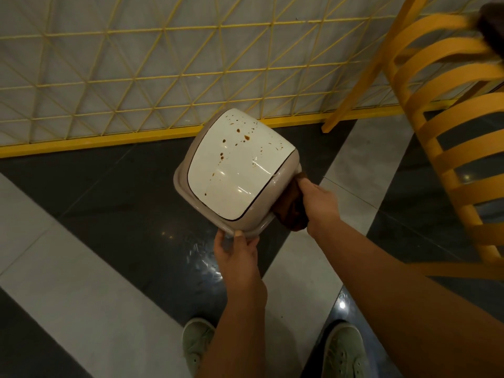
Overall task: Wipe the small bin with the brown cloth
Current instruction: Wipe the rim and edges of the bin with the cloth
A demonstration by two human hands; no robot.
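Small bin point(234, 170) hangs in the air in front of me, held above the floor point(117, 203) and tipped so that its white lid point(231, 165) faces up toward my head. Brown spots are spattered over the upper half of that lid, with a thin line of drips running down toward its lower left corner, and a beige rim frames it all round. My left hand point(236, 253) grips the near edge of the bin from below, fingers point(239, 233) curled over the rim with a thumb pressed on top. My right hand point(317, 199) is clenched on the brown cloth point(293, 211), which is bunched between my palm and the right side wall of the bin, touching it just under the lid's edge. Part of the cloth hangs out below my wrist.

Under the bin the floor is glossy, with dark tiles crossed by pale grey diagonal bands. Beyond it stands a yellow wire grid panel point(163, 64) in front of a pale wall, its thick yellow base bar meeting the floor. On my right a yellow slatted chair point(450, 137) is close to my forearm but not touching the bin. At the bottom edge I see my two pale green shoes point(342, 350) planted on the tiles
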